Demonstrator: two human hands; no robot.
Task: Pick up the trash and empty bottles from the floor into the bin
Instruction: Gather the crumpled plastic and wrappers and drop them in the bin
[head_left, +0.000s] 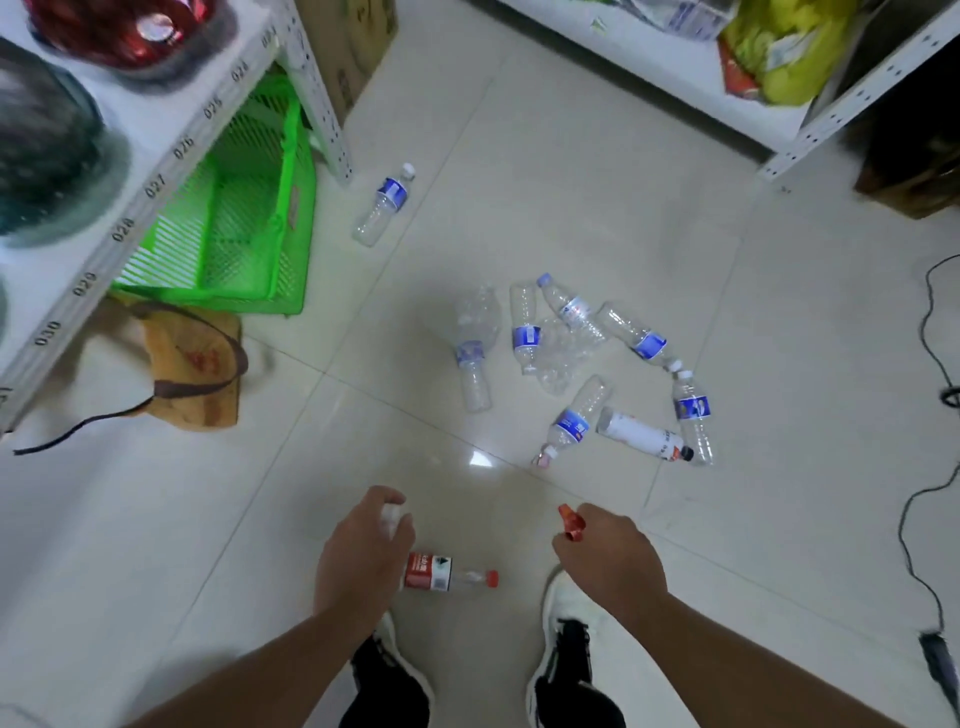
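Note:
My left hand (358, 556) is closed around the base of a clear bottle with a red label and red cap (449, 572), held level above the floor between my feet. My right hand (608, 558) pinches a small red scrap (570, 522) between its fingers. Several empty plastic bottles with blue labels (574, 353) lie in a loose heap on the tiles ahead. Beside them lies a white bottle with a black cap (644, 434). One more blue-label bottle (385, 203) lies alone near the shelf leg. A green plastic basket (234, 218) sits under the left shelf.
White metal shelves stand at the left (171, 156) and at the back right (810, 130). A tan bag with dark straps (192, 369) lies below the basket. A cardboard box (353, 47) stands behind the shelf leg. Black cables (930, 364) run along the right edge.

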